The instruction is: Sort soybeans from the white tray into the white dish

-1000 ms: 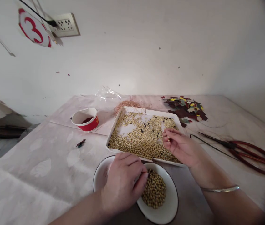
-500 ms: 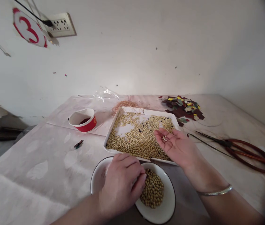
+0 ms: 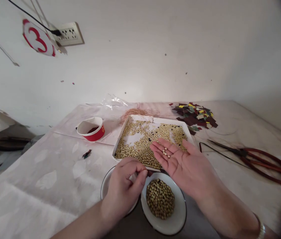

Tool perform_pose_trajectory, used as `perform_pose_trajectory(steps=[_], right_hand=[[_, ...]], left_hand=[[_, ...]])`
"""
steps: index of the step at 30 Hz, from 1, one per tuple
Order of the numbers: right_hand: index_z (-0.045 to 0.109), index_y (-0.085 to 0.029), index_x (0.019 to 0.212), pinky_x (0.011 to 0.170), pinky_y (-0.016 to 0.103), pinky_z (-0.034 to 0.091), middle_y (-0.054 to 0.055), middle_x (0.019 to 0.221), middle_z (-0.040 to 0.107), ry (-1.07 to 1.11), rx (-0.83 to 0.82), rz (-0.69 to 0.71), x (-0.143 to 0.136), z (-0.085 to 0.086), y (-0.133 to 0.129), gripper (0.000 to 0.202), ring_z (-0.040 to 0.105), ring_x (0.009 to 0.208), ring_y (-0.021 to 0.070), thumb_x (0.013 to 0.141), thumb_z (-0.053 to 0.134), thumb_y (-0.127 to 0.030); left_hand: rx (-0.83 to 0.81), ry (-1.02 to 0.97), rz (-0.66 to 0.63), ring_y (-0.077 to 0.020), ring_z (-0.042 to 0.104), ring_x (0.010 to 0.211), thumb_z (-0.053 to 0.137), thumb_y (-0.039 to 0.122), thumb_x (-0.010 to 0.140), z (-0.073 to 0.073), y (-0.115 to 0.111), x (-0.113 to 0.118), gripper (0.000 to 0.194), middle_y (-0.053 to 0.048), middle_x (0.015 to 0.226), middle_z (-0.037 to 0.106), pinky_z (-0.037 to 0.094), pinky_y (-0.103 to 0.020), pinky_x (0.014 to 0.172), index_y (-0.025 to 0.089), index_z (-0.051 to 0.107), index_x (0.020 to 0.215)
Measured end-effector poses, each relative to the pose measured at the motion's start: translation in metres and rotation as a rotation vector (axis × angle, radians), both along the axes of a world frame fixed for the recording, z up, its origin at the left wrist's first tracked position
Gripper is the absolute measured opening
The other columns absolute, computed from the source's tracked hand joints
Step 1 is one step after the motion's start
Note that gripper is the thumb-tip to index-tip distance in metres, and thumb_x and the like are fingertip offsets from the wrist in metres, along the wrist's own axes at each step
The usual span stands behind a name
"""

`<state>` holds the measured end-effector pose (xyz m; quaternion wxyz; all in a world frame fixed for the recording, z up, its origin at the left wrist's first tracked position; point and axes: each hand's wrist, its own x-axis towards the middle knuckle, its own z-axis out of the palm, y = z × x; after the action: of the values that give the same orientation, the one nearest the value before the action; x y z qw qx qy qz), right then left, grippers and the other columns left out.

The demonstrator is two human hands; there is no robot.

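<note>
My left hand (image 3: pixel 125 189) is closed in a pinch above the left white bowl (image 3: pixel 105 182); what its fingertips hold, if anything, is too small to name. Palm up, my right hand (image 3: pixel 182 162) bears several small pale beads (image 3: pixel 166 153) on its fingers, over the near right part of a white tray (image 3: pixel 119 139). Tan beads (image 3: pixel 140 149) with a few dark ones are spread across that tray. Between and below my hands, the right white bowl (image 3: pixel 180 205) has a heap of brownish beads (image 3: pixel 160 199) in it.
A red and white paper cup (image 3: pixel 97 134) with dark red contents stands left of the tray. Behind the tray lie copper-coloured strands (image 3: pixel 135 113) and clear plastic (image 3: pixel 114 101). Coloured scraps (image 3: pixel 196 114) are piled at the back right, and scissors (image 3: pixel 262 159) lie at the right.
My right hand has moved left and its palm shows more fully. My left hand has drawn slightly left, off the right bowl's rim, uncovering more of its beads. The view has shifted slightly.
</note>
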<state>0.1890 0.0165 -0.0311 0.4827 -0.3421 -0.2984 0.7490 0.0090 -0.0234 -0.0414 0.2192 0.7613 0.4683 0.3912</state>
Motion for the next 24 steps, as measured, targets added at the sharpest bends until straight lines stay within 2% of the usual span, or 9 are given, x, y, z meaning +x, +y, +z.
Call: perform_pose_trajectory(steps=[3, 6, 10, 14, 18, 21, 24], right_hand=[[0.056, -0.022, 0.104, 0.102, 0.039, 0.038, 0.012, 0.118, 0.06, 0.012, -0.013, 0.037, -0.01, 0.008, -0.011, 0.058, 0.05, 0.119, 0.0215, 0.087, 0.011, -0.054], [0.058, -0.017, 0.1, 0.099, 0.034, 0.041, 0.013, 0.104, 0.063, 0.238, -0.199, 0.004, -0.018, 0.017, -0.022, 0.048, 0.058, 0.106, 0.0196, 0.09, 0.022, -0.047], [0.058, -0.011, 0.1, 0.085, 0.031, 0.049, 0.009, 0.081, 0.063, 0.485, -0.382, -0.04, -0.024, 0.026, -0.029, 0.043, 0.063, 0.078, 0.0161, 0.091, 0.031, -0.042], [0.059, -0.01, 0.098, 0.069, 0.028, 0.051, 0.006, 0.074, 0.062, 0.507, -0.435, -0.088, -0.024, 0.027, -0.03, 0.041, 0.061, 0.068, 0.0148, 0.09, 0.034, -0.042], [0.059, -0.01, 0.096, 0.061, 0.025, 0.05, 0.006, 0.073, 0.062, 0.492, -0.45, -0.112, -0.024, 0.023, -0.027, 0.041, 0.06, 0.067, 0.0149, 0.09, 0.035, -0.043], [0.059, -0.011, 0.096, 0.057, 0.025, 0.048, 0.007, 0.074, 0.063, 0.516, -0.454, -0.08, -0.023, 0.022, -0.025, 0.043, 0.06, 0.065, 0.015, 0.09, 0.033, -0.045], [0.057, -0.012, 0.103, 0.061, 0.028, 0.048, 0.009, 0.08, 0.064, 0.514, -0.457, -0.085, -0.023, 0.022, -0.022, 0.046, 0.061, 0.069, 0.0168, 0.089, 0.031, -0.048]], left_hand=[[0.157, 0.011, 0.09, -0.0126, 0.056, 0.074, 0.05, 0.018, 0.084, 0.015, 0.003, -0.003, 0.012, -0.003, 0.077, 0.06, 0.046, -0.026, 0.067, 0.016, 0.058, 0.075], [0.389, 0.104, 0.154, -0.013, 0.056, 0.074, 0.055, 0.016, 0.081, 0.028, 0.011, -0.001, 0.007, -0.003, 0.078, 0.061, 0.046, -0.028, 0.067, 0.016, 0.061, 0.078], [0.527, 0.291, 0.089, -0.0151, 0.055, 0.075, 0.056, 0.017, 0.081, 0.032, 0.022, 0.012, 0.007, -0.003, 0.079, 0.063, 0.044, -0.033, 0.071, 0.017, 0.063, 0.08], [0.508, 0.357, -0.057, -0.0158, 0.055, 0.076, 0.054, 0.02, 0.084, 0.022, 0.027, 0.022, 0.013, -0.002, 0.077, 0.063, 0.045, -0.033, 0.071, 0.017, 0.065, 0.078], [0.407, 0.387, -0.151, -0.016, 0.055, 0.077, 0.051, 0.022, 0.086, 0.017, 0.026, 0.023, 0.015, -0.002, 0.078, 0.063, 0.046, -0.034, 0.072, 0.018, 0.065, 0.084], [0.324, 0.404, -0.201, -0.0185, 0.056, 0.087, 0.05, 0.024, 0.085, 0.018, 0.021, 0.023, 0.017, -0.004, 0.088, 0.064, 0.045, -0.039, 0.081, 0.017, 0.064, 0.093], [0.262, 0.418, -0.24, -0.0213, 0.053, 0.1, 0.052, 0.028, 0.084, 0.021, 0.017, 0.024, 0.024, -0.006, 0.103, 0.062, 0.043, -0.042, 0.09, 0.016, 0.062, 0.102]])
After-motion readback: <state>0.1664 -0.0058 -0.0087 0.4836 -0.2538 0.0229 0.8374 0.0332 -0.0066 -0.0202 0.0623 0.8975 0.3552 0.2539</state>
